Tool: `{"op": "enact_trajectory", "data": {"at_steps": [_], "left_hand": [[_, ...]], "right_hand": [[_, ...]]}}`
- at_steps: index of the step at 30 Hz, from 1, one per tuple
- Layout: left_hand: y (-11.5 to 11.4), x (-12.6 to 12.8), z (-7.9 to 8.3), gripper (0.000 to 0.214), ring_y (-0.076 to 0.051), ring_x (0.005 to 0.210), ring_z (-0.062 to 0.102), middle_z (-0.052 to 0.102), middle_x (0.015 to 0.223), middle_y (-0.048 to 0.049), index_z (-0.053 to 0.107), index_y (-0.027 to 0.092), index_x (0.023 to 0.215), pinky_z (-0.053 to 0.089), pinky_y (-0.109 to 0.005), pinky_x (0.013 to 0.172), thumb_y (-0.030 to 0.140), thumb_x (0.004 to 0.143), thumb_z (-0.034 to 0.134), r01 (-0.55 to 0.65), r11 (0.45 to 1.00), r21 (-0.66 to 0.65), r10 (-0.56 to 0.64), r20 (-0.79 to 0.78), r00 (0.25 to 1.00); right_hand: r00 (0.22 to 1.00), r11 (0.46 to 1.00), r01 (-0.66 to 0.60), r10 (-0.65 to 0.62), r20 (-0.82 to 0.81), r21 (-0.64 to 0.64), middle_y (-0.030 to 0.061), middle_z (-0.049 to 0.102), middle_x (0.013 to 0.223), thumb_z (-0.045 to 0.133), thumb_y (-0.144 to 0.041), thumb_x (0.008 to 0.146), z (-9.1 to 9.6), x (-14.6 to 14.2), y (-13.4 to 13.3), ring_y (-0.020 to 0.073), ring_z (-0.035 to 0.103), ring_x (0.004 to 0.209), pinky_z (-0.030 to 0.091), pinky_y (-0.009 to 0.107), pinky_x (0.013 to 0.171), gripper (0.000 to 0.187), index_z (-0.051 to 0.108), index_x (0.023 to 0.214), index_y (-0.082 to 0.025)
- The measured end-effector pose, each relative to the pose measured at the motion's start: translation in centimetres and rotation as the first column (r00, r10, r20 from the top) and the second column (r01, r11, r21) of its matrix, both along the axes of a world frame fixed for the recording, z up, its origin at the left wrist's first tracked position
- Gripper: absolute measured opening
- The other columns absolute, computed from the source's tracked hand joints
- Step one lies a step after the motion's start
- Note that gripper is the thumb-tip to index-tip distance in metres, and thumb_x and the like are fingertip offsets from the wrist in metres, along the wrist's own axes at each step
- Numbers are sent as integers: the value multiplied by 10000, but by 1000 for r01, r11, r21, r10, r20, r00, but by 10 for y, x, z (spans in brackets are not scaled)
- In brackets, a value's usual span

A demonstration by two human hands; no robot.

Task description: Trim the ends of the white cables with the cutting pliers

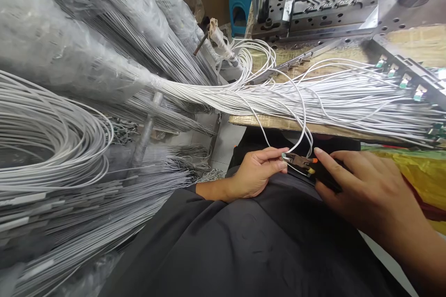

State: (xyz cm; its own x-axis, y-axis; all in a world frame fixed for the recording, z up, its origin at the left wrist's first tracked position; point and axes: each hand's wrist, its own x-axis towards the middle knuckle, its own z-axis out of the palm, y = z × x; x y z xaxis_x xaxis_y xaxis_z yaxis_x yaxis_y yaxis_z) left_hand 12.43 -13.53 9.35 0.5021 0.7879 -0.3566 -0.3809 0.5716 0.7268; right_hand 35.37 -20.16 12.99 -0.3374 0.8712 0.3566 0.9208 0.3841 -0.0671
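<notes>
My left hand pinches the end of a thin white cable that loops down from the workbench to my lap. My right hand grips a black cutting plier with orange marks, its metal jaws meeting the cable end at my left fingertips. Both hands rest over my dark clothing, just below the bench edge.
A thick bundle of white cables lies across the wooden bench, some ends fitted with small green connectors. A metal mould machine stands behind. Plastic-wrapped cable bundles fill the left. A blue stool is at the back, yellow plastic at right.
</notes>
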Motion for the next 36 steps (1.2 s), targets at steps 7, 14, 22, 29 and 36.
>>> {"op": "enact_trajectory", "data": {"at_steps": [7, 14, 22, 29, 36], "left_hand": [[-3, 0, -3, 406, -75, 767, 682, 705, 937, -8, 872, 242, 1122, 574, -263, 821, 268, 735, 989, -22, 1000, 12, 22, 3, 1000], [-4, 0, -3, 370, -65, 776, 706, 662, 914, 13, 869, 265, 1133, 582, -233, 819, 237, 776, 962, -39, 997, 62, 38, 16, 999], [-4, 1, -10, 398, -107, 804, 743, 736, 988, -15, 869, 263, 1122, 614, -312, 874, 325, 747, 989, -45, 995, 87, 47, -16, 999], [-3, 4, -9, 296, -103, 683, 738, 771, 867, -10, 881, 222, 979, 607, -299, 791, 316, 726, 1001, -89, 993, 79, 90, -15, 996], [-5, 4, -15, 377, -130, 693, 769, 804, 851, -19, 866, 214, 1061, 638, -319, 809, 325, 728, 1003, -76, 994, 76, 79, -31, 996]], "right_hand": [[1000, 1000, -24, 24, -14, 7, 137, 722, 1059, 790, -245, 867, -12, 3, 1, 289, 644, 875, 436, 403, 733, 494, 671, 1332, -127], [996, 996, -93, 92, -21, -19, 135, 681, 1027, 763, -214, 917, -22, 9, 4, 273, 623, 889, 484, 398, 774, 483, 637, 1364, -83], [995, 996, -90, 90, -38, -12, 127, 678, 996, 761, -180, 908, -16, 6, 3, 272, 612, 859, 497, 406, 751, 471, 648, 1352, -72], [994, 999, -33, 36, -107, 26, 108, 724, 1009, 803, -156, 853, -9, 7, 1, 267, 648, 840, 488, 400, 731, 506, 659, 1338, -152], [993, 1000, -11, 13, -117, 11, 102, 734, 1007, 795, -142, 844, -4, 6, -5, 271, 671, 840, 469, 388, 715, 504, 663, 1329, -170]]}}
